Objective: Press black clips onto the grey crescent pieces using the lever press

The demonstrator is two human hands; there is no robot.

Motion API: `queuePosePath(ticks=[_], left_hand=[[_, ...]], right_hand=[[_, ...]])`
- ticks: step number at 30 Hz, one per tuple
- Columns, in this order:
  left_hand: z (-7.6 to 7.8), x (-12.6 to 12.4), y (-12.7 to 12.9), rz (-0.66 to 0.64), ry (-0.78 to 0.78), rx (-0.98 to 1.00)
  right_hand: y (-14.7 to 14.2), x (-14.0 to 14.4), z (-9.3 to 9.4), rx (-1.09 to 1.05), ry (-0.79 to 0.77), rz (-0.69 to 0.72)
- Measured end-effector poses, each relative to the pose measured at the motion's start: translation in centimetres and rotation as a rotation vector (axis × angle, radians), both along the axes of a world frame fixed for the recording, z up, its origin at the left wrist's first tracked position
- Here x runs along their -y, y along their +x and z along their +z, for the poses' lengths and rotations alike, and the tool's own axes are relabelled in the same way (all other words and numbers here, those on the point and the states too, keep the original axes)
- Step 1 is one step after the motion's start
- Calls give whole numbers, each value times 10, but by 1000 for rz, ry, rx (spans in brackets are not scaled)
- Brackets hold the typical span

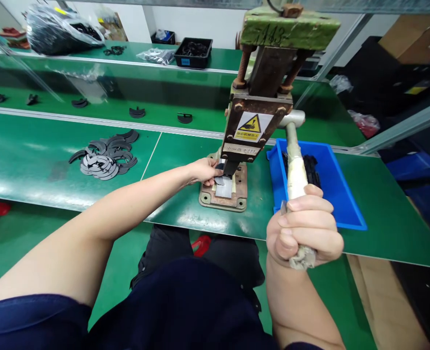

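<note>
Right hand [304,228] – fingers wrapped tight round press lever [295,160] | left hand [203,171] – fingers pinching dark part [220,181] on press base [224,194]

A factory assembly line: green conveyor belt [72,80], bench-mounted hand press [258,97], heaps of stamped black parts [103,155]

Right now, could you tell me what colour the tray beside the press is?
The tray is bright blue, clearest in the head view.

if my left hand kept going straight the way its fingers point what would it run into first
The left hand points right, at the dark curved piece it touches on the press base; just beyond stands the press ram. Depth is unclear.
</note>
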State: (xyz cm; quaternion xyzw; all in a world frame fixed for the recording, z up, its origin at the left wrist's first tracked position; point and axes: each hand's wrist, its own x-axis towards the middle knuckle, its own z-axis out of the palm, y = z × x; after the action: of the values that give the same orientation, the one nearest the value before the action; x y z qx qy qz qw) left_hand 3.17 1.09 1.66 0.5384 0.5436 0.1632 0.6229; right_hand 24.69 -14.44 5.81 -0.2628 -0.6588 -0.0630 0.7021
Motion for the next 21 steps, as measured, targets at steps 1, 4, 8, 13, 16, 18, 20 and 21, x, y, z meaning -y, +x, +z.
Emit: queuePosePath(ticks=[1,4,8,13,16,18,20,21], left_hand=[[0,-2,0,-1,-22,-6],[0,-8,1,7,-74,-17],[2,-12,2,-16,-67,-31],[4,2,-2,34,-7,-11],[6,19,-15,113,-23,195],[8,33,-30,64,-32,382],[9,48,-48,-51,-29,508],[8,55,-58,-104,-10,523]], right_hand=[[0,0,0,-5,4,-2],[0,-1,0,-6,8,-10],[0,0,1,12,0,-21],[0,3,3,18,-24,-34],[1,4,2,24,-18,-30],[1,3,1,14,-7,-27],[0,0,0,-14,-9,-39],[1,-3,-1,-33,2,-46]])
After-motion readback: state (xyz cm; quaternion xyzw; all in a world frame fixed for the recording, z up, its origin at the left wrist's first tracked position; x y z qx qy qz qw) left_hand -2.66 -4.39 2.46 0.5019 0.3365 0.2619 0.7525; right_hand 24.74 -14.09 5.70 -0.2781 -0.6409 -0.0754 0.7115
